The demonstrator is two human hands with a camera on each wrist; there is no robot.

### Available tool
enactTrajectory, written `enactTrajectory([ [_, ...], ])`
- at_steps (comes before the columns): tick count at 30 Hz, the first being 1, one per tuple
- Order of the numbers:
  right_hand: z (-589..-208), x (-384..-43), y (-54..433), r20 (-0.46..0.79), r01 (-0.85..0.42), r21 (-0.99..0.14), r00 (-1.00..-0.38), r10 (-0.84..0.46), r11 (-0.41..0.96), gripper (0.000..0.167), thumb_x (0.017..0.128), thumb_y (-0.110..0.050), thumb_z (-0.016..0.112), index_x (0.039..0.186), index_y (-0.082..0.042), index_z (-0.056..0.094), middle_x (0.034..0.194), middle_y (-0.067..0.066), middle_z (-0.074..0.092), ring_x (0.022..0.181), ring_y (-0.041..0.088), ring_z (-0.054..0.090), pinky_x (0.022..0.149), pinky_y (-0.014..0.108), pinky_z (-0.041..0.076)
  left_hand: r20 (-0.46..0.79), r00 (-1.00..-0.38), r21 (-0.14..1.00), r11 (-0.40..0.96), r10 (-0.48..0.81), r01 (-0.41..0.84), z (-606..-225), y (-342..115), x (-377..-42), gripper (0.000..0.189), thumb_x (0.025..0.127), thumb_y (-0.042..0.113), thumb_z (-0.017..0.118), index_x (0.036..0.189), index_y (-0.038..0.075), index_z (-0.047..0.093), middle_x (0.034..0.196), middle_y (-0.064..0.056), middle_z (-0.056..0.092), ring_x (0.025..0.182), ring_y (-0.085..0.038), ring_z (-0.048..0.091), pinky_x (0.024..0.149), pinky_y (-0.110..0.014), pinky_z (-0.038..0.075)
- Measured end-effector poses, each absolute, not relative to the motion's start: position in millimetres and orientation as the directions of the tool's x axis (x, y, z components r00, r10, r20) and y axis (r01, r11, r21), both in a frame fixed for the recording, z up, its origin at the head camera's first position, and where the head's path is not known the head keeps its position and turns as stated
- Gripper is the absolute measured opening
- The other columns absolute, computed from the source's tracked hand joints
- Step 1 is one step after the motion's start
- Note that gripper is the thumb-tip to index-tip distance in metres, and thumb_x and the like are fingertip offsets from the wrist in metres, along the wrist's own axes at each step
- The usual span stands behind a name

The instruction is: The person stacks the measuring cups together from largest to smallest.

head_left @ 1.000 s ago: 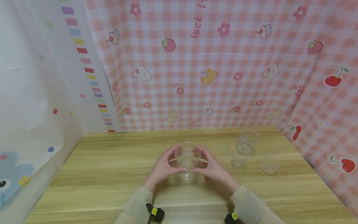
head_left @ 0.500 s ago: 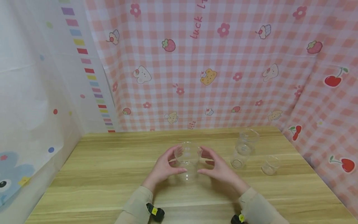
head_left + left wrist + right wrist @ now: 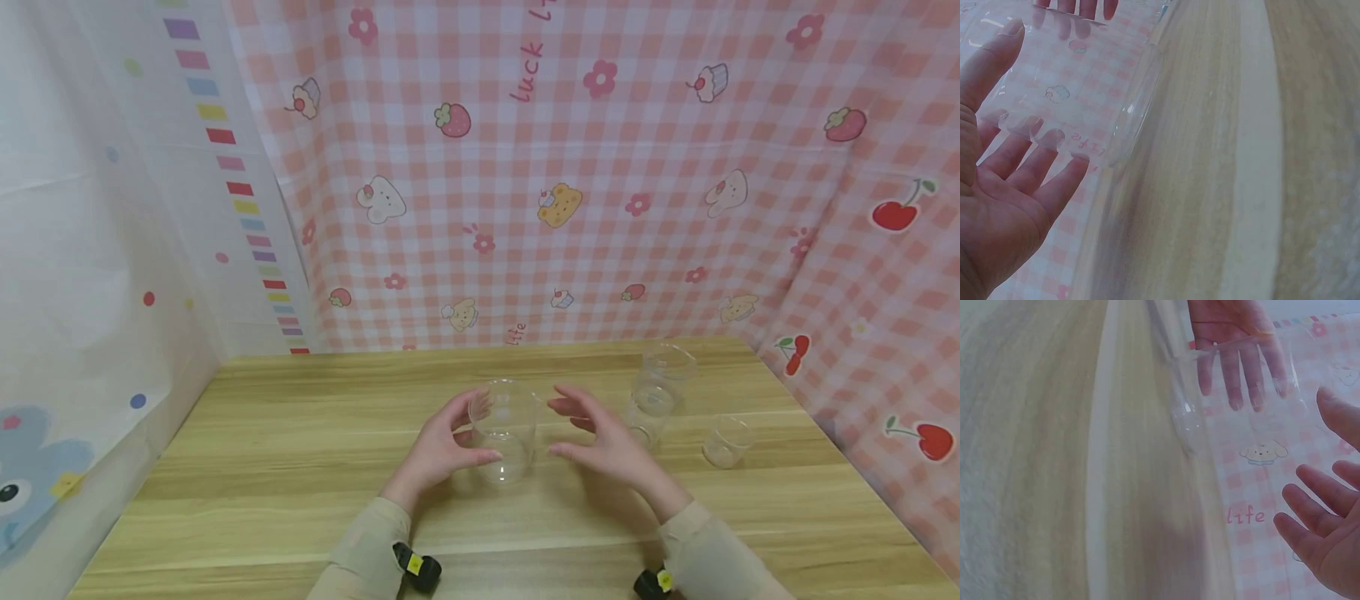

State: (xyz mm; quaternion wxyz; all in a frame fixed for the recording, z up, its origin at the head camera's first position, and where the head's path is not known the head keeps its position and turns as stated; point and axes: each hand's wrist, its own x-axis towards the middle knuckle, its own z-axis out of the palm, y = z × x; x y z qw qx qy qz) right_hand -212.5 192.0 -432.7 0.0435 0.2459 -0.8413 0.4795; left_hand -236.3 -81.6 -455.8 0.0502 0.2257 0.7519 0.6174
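A large clear cup (image 3: pixel 513 437) stands upright on the wooden table in front of me. My left hand (image 3: pixel 442 446) holds its left side, thumb in front and fingers behind. In the left wrist view, the fingertips of this left hand (image 3: pixel 1016 181) lie along the see-through wall of the cup (image 3: pixel 1085 94). My right hand (image 3: pixel 600 437) is apart from the cup, to its right, with fingers spread and nothing in them. A gap shows between the right hand (image 3: pixel 1325 519) and the cup in the right wrist view.
On the right, a small clear cup (image 3: pixel 726 443) stands alone. Two other clear cups overlap in the head view, a larger one (image 3: pixel 670 362) behind a narrower one (image 3: pixel 652 404), partly behind my right hand. Patterned cloths hang at the table's (image 3: pixel 300 467) back and sides.
My right hand has let go of the large cup and moved away to the right. The left hand and the cup have stayed in place.
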Motion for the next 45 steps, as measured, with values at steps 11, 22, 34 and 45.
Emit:
enactTrajectory([
  [11,-425.8,-212.9,201.4,0.365,-0.502,-0.741,-0.858,-0.36,0.446,0.075,0.081,-0.006,0.081,0.145,-0.002,0.043,0.132,0.016,0.061,0.122,0.034,0.056,0.106,0.051,0.042,0.203,-0.893,0.951,0.137,0.401,0.278,-455.5,-81.9,-236.4,0.087,0.072,0.003,0.088,0.146,0.016,0.047,0.144,-0.013,0.051,0.129,-0.03,0.05,0.103,-0.044,0.047],
  [22,-416.6,-211.7,211.5,0.501,-0.607,-0.628,-0.794,-0.345,0.486,0.067,0.079,-0.001,0.082,0.138,0.003,0.05,0.123,0.015,0.066,0.114,0.033,0.061,0.1,0.053,0.047,0.216,-0.886,0.95,0.119,0.409,0.287,-455.5,-83.1,-235.9,0.085,0.073,0.005,0.088,0.147,0.013,0.046,0.143,-0.018,0.05,0.13,-0.035,0.049,0.104,-0.046,0.047],
  [34,-408.5,-213.0,230.1,0.571,-0.632,-0.565,-0.764,-0.302,0.53,0.063,0.076,0.004,0.083,0.132,0.002,0.055,0.12,0.015,0.067,0.11,0.033,0.062,0.098,0.017,0.046,0.22,-0.884,0.944,0.137,0.412,0.299,-456.6,-83.2,-236.5,0.086,0.073,0.007,0.088,0.147,0.015,0.046,0.143,-0.015,0.051,0.129,-0.034,0.05,0.102,-0.044,0.049],
  [45,-396.1,-219.6,255.9,0.585,-0.615,-0.526,-0.763,-0.275,0.588,0.061,0.077,0.007,0.081,0.132,0.004,0.054,0.123,0.019,0.064,0.11,0.035,0.059,0.095,0.008,0.04,0.201,-0.894,0.946,0.157,0.4,0.283,-455.1,-81.9,-236.3,0.087,0.072,0.003,0.088,0.148,0.012,0.045,0.143,-0.012,0.052,0.129,-0.03,0.051,0.102,-0.045,0.049],
])
